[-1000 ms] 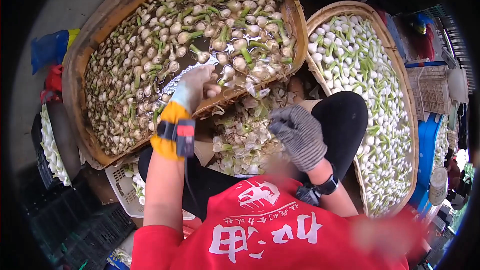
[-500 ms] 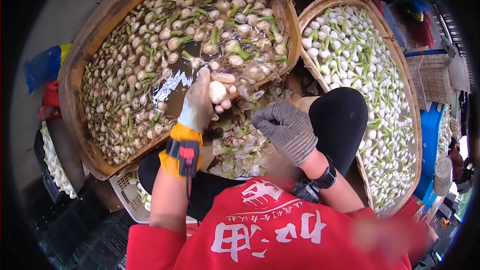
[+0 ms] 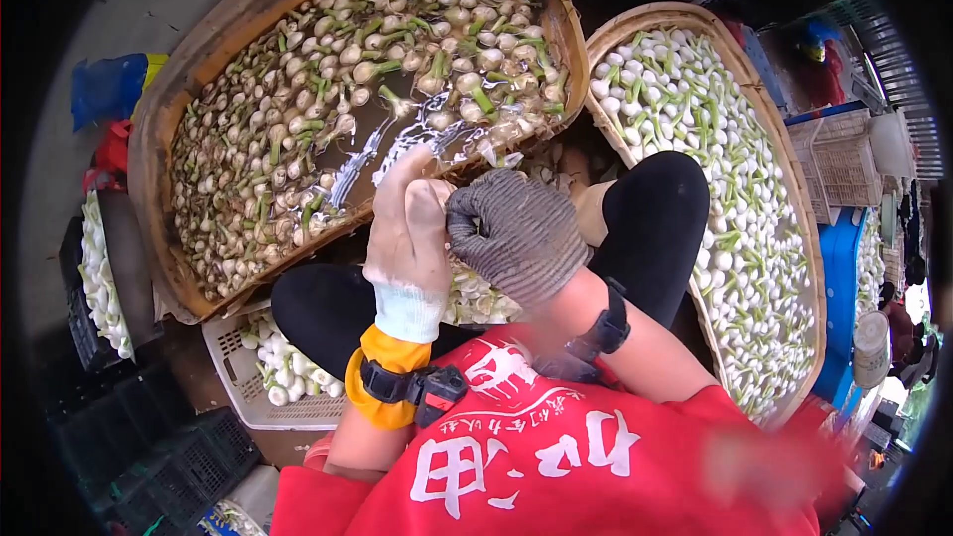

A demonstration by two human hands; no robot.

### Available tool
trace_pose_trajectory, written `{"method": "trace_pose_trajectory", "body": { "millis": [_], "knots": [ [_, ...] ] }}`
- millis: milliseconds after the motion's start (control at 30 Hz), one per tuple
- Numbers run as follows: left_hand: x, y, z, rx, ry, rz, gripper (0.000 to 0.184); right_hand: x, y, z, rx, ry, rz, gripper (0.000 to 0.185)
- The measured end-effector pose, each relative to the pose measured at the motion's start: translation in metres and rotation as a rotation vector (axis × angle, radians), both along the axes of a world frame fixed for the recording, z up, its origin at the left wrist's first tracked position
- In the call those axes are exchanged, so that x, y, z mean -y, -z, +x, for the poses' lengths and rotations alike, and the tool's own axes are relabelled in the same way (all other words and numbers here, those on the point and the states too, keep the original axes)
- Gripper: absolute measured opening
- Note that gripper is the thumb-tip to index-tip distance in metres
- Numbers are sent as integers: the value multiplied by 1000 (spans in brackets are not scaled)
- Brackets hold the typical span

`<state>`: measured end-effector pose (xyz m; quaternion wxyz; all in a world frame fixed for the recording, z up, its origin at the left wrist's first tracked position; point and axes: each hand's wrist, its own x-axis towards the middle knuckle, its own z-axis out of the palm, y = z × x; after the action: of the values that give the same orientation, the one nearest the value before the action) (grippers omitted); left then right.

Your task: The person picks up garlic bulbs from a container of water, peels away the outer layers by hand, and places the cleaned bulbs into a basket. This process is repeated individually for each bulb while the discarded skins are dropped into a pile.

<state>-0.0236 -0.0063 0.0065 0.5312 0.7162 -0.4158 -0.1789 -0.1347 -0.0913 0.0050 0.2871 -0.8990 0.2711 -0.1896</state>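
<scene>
My left hand (image 3: 409, 228), in a pale glove with a yellow cuff, is closed around something beside the front rim of the large tub (image 3: 159, 238). The bulb it holds is hidden by the fingers. Against its fingertips presses my right hand (image 3: 518, 233), in a grey striped glove, with thumb and forefinger curled together; what they pinch cannot be made out. Unpeeled bulbs with green stems (image 3: 288, 119) float in the tub's water. Under both hands, loose peelings (image 3: 481, 296) lie between the knees.
Clean white bulbs (image 3: 695, 129) fill a second tub (image 3: 603, 119) at the right. A white basket (image 3: 238, 377) with bulbs stands at the lower left. Beyond the right tub are a blue container (image 3: 842, 268) and a beige crate (image 3: 834, 159).
My left hand has come back from the large tub with a white bulb, turned, and met my right hand. My right hand has moved left and up to it.
</scene>
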Motion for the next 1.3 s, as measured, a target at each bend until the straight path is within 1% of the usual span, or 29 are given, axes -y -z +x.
{"method": "trace_pose_trajectory", "body": {
  "millis": [33, 67, 100, 133, 167, 200, 267, 300, 333, 367, 400, 467, 533, 567, 600, 667, 733, 767, 867, 900, 933, 1000, 1033, 1100, 1133, 1200, 1233, 1267, 1300],
  "knots": [
    [0, 0, 2, 123, -1, -41, 54, -1, -1, 1, 23, 50, 107, 11],
    [-1, -4, 0, 125, 0, -49, 54, -1, -2, 2, 48, 100, 212, 12],
    [0, -12, -4, -176, -33, -127, 53, 2, -3, -1, 52, 100, 206, 12],
    [-2, -18, -6, -477, -66, -203, 53, 5, -4, -5, 214, 45, 495, 13],
    [-10, -7, 3, -522, 23, -170, 54, 6, -4, -8, 375, -15, 784, 14],
    [-13, -11, 9, -567, 112, -144, 55, 1, -6, -6, 374, -23, 776, 14],
    [-29, -26, 12, -642, 177, 53, 54, -10, -3, -3, 153, -64, 301, 16],
    [-32, -25, 11, -641, 173, 48, 54, -14, -5, -1, 234, -62, 107, 16],
    [-35, -22, 9, -798, 167, -4, 53, -11, -9, 0, 234, -69, 108, 16],
    [-38, -21, 9, -953, 161, -58, 51, -2, -16, 0, 318, 62, 110, 17],
    [-41, -21, 9, -951, 156, -59, 51, 9, -22, 2, 400, 194, 113, 19],
    [-48, -25, 10, -1035, 160, -78, 46, 52, -12, 4, 811, 440, 40, 15],
    [-51, -28, 6, -1060, 130, -105, 51, 71, -15, -4, 726, 343, -173, 17],
    [-51, -26, 5, -1079, 159, -98, 53, 62, -10, -8, 686, 324, 258, 18],
    [-51, -24, 3, -1104, 188, -88, 55, 49, -23, -12, 417, 184, 297, 21],
    [-48, -25, -3, -1095, 183, -68, 60, 32, -22, -11, 370, 57, 364, 23],
    [-47, -29, -5, -930, 239, 88, 51, 9, -25, -10, 177, -65, 541, 25],
    [-46, -31, -5, -844, 267, 166, 47, 2, -25, -9, 213, -4, 608, 25],
    [-45, -35, -3, -875, 251, 206, 42, 2, -14, -7, 264, -51, 667, 26],
    [-45, -39, -1, -818, 253, 222, 38, -2, -16, -5, 271, 2, 708, 30],
    [-44, -43, 0, -817, 255, 224, 38, -3, -20, -4, 273, 4, 708, 30],
    [-42, -48, 3, -732, 261, 314, 34, -5, -28, -2, 159, 2, 519, 32],
    [-42, -39, 7, -734, 260, 315, 34, -6, -35, -2, 122, 58, 579, 37],
    [-37, -19, 15, 369, 452, -10, 31, -3, -43, -5, 62, 41, 535, 37],
    [-39, -19, 11, 367, 453, -9, 31, 0, -45, -6, 4, 23, 488, 37],
    [-43, -26, 1, -954, 318, 225, 29, 3, -45, -7, -40, 10, 509, 36],
    [-44, -15, 1, -956, 319, 228, 29, 3, -40, -9, 2, -30, 495, 36],
    [-45, 4, 2, -872, 245, 185, 28, 5, -36, -11, 43, -69, 481, 36],
    [-43, 9, 2, -788, 172, 142, 28, 5, -38, -13, 14, -71, 475, 30]
  ]
}}
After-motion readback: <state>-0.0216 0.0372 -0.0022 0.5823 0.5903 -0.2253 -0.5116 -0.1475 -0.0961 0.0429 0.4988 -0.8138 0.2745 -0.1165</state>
